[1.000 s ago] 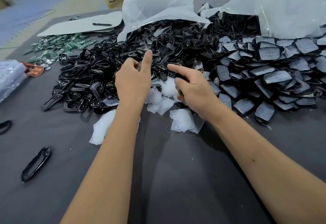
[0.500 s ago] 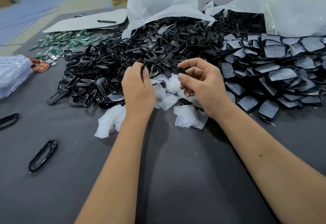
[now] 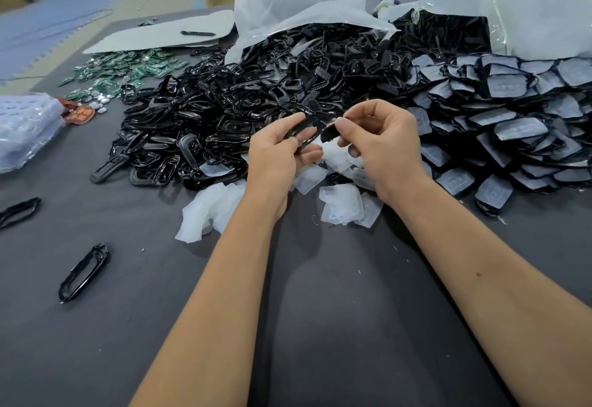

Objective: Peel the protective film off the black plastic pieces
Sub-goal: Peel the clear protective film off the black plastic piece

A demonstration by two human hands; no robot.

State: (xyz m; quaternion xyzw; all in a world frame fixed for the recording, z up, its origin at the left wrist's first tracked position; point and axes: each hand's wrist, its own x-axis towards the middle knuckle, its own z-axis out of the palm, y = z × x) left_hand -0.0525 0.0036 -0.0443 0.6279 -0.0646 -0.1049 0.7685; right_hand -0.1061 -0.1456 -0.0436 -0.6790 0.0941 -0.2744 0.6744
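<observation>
Worktop [image 3: 320, 326], grey, carries from left to right: a loose black frame [image 3: 84, 272], green circuit boards [image 3: 128, 70], a heap of bare black plastic pieces [image 3: 224, 111], discarded film scraps [image 3: 211, 211], and film-covered pieces [image 3: 512, 137]. Left hand [image 3: 282, 153] grips a black ring-shaped piece [image 3: 304, 127] above the scraps. Right hand [image 3: 381, 147] pinches a small black piece [image 3: 330, 132], just beside the ring.
</observation>
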